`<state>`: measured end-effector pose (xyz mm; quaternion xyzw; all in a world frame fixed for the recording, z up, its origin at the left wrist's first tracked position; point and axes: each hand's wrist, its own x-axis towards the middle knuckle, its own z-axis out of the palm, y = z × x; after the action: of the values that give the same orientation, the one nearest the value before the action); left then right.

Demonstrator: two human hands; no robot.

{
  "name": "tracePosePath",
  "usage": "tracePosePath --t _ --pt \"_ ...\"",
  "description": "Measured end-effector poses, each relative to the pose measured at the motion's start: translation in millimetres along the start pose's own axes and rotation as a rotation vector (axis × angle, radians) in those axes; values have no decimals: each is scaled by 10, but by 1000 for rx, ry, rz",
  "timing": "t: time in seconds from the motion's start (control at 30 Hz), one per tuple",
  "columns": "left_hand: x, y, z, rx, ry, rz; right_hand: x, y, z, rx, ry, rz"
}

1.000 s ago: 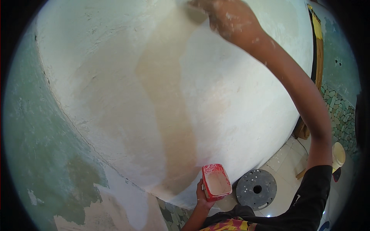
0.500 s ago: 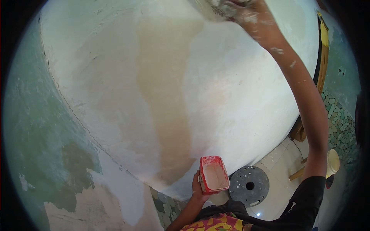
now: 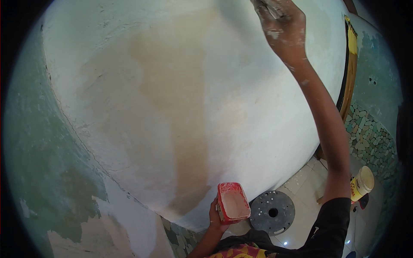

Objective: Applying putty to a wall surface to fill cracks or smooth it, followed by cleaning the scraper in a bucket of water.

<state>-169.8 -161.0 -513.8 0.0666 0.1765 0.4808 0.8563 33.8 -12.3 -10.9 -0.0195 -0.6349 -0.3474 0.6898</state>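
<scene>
A smeared, open red tub (image 3: 231, 186) holds pale paste (image 3: 235, 206) near the beige-streaked white wall (image 3: 258, 116).

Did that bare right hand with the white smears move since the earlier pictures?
Yes. The white-smeared right hand has moved right: it is now closer to the tall, narrow brown-and-yellow strip beside the big whitish wall.

One left hand (image 3: 215, 217), one right hand (image 3: 285, 26), one red tub (image 3: 221, 206), one grey disc (image 3: 282, 217), one bucket (image 3: 359, 187).

Right hand (image 3: 284, 28) partly off-frame
</scene>
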Motion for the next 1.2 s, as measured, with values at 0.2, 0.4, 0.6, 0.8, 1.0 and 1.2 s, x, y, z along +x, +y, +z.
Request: tracePosePath --t 0.2,0.4,0.6,0.8,1.0,1.2 --pt "-33 60 83 -40 81 -17 -33 -87 540 -396 -317 -33" --pt "-47 119 153 -107 3 31 -40 -143 823 -321 -302 24" --pt "-15 252 -3 -208 -85 70 18 -260 829 -212 -290 272" --pt "5 153 33 -234 -32 113 125 -244 675 -452 -417 217" --pt "-10 169 84 -161 -9 117 -215 -276 621 -633 -355 107" --pt "-109 229 148 -115 -36 14 -443 -520 708 -551 -466 67"
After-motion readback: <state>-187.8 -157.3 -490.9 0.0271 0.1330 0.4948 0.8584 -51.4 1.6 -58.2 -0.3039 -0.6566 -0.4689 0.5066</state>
